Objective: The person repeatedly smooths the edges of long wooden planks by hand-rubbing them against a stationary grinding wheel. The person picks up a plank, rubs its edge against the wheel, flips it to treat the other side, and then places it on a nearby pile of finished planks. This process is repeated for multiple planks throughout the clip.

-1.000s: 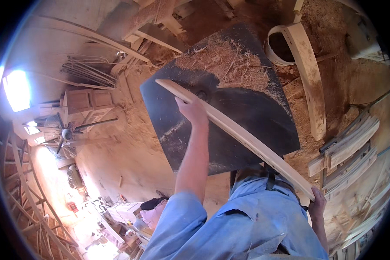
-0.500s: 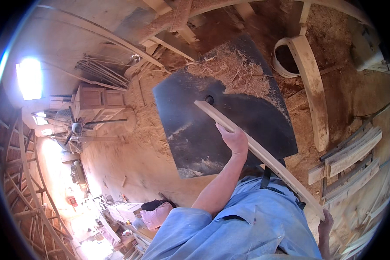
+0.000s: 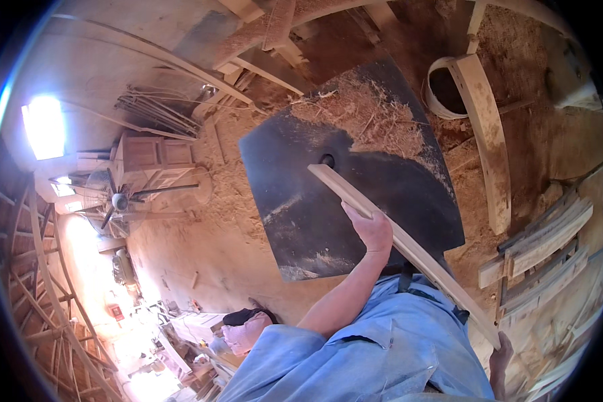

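Observation:
A long, pale wooden strip (image 3: 419,258) with a stepped edge lies slantwise over a dark, flat machine table (image 3: 281,221). Its far end is close beside a small round dark spindle or cutter (image 3: 327,161) in the tabletop; whether they touch, I cannot tell. My left hand (image 3: 372,231) is closed on the strip's left side partway along, thumb and fingers pressed to the wood. Down at the lower right, my right hand (image 3: 502,348) grips the strip's near end beside my hip, its fingers partly hidden.
Wood shavings (image 3: 375,117) cover the table's far part. Beyond its right side stand a white bucket (image 3: 439,100) and a thick curved timber (image 3: 486,141). Curved boards (image 3: 546,234) are stacked at right. A standing fan (image 3: 118,201) and wooden cabinet (image 3: 141,152) are at left.
The view has shifted slightly, moving the table a little right and down in the picture. Both hands keep hold of the strip, whose far end stays beside the spindle.

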The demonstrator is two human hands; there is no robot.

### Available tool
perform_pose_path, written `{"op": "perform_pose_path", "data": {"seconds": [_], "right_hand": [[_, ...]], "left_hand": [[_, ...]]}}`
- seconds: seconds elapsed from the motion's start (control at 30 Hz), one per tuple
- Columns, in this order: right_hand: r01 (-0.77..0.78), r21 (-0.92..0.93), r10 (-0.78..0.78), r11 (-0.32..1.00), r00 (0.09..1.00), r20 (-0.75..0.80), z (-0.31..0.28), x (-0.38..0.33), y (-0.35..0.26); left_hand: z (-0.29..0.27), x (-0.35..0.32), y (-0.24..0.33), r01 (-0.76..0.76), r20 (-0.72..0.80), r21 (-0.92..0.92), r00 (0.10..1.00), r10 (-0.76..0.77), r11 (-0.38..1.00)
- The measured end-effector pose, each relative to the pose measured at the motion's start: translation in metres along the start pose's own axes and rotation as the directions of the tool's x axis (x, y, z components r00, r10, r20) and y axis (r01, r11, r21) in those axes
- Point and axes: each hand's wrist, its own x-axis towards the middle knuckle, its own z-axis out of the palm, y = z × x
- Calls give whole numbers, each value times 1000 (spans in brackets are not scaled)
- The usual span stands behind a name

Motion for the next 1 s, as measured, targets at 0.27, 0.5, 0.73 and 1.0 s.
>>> {"op": "perform_pose_path", "data": {"seconds": [0.27,0.5,0.73,1.0], "right_hand": [[63,-23,-64,998,997,-41,-6,28,-22],[131,80,-125,988,989,-77,-3,74,-74],[389,21,-377,921,903,-205,-7,131,-167],[436,-23,-422,900,855,-300,13,166,-228]], "left_hand": [[2,26,9,-1,-10,-16,1000,1,1000],[-3,86,11,-57,-19,-76,998,56,995],[-16,164,9,-89,-64,-148,995,80,985],[-33,241,19,-67,-108,-126,993,53,990]]}}
